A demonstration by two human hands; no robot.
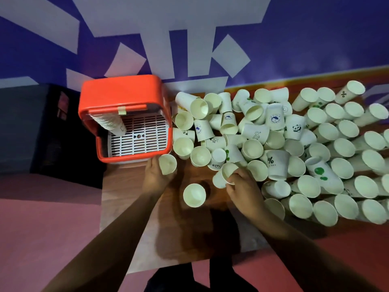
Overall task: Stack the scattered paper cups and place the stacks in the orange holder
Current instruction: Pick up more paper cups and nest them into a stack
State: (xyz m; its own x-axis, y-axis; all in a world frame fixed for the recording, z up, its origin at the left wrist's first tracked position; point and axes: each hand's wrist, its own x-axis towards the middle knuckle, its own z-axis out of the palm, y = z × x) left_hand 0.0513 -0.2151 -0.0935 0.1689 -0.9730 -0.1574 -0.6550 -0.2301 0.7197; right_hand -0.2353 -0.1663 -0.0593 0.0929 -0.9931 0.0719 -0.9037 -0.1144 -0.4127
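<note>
A big heap of white paper cups [273, 144] covers the wooden table from the middle to the right. At the table's left end stands the orange holder [122, 89], with a white slatted tray and one stack of cups [112, 123] leaning in its back left corner. My left hand [156, 175] grips an upright cup [167, 164] just in front of the holder. My right hand [244, 188] pinches the rim of a tilted cup [226, 174] at the heap's near edge. One single cup [194, 195] stands upright between my hands.
The wooden table [130, 186] ends just left of the holder and at the near edge below my forearms. A dark box [42, 127] sits left of the holder. A purple wall with white shapes [189, 39] rises behind. Pink floor lies below.
</note>
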